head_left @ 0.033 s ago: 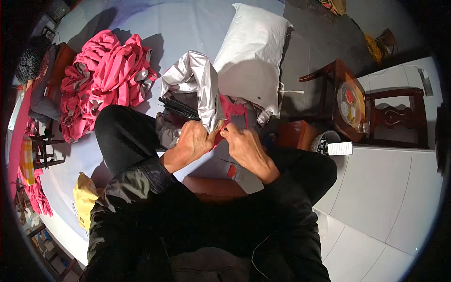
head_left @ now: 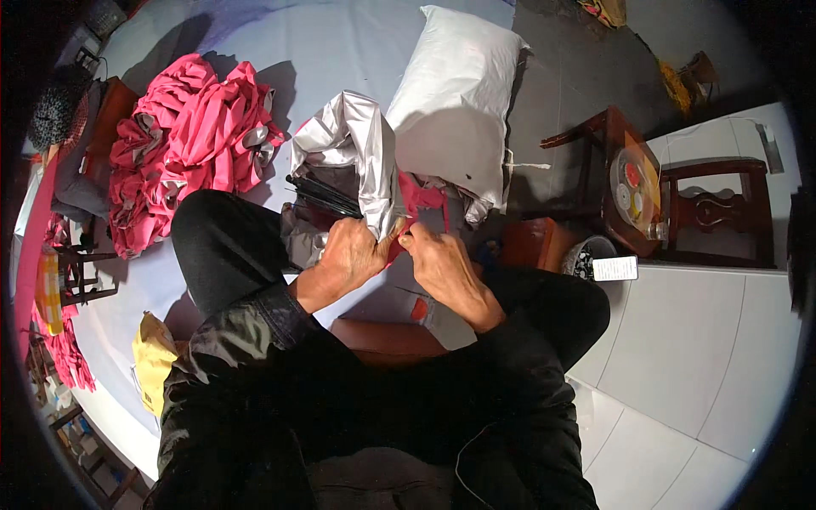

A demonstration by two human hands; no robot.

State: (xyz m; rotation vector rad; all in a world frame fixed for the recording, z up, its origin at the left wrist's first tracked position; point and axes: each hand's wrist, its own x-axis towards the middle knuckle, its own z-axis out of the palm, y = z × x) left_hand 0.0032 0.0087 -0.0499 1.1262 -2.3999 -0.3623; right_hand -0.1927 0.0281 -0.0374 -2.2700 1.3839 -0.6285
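We see the two hands side by side in the middle, the left hand [head_left: 350,255] touching the right hand [head_left: 438,259], both on the folded cloth [head_left: 357,140] that rises just behind them. A heap of cloth [head_left: 191,127] lies far to the left on the sheet [head_left: 340,42], and a pillow [head_left: 459,93] lies behind on the right. A small table [head_left: 633,183] stands well off to the right, with a chair [head_left: 722,208] right beside it.

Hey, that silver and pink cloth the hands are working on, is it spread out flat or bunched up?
Bunched up. The silver and pink cloth stands in crumpled folds, pinched at its lower edge by the left hand and right hand.
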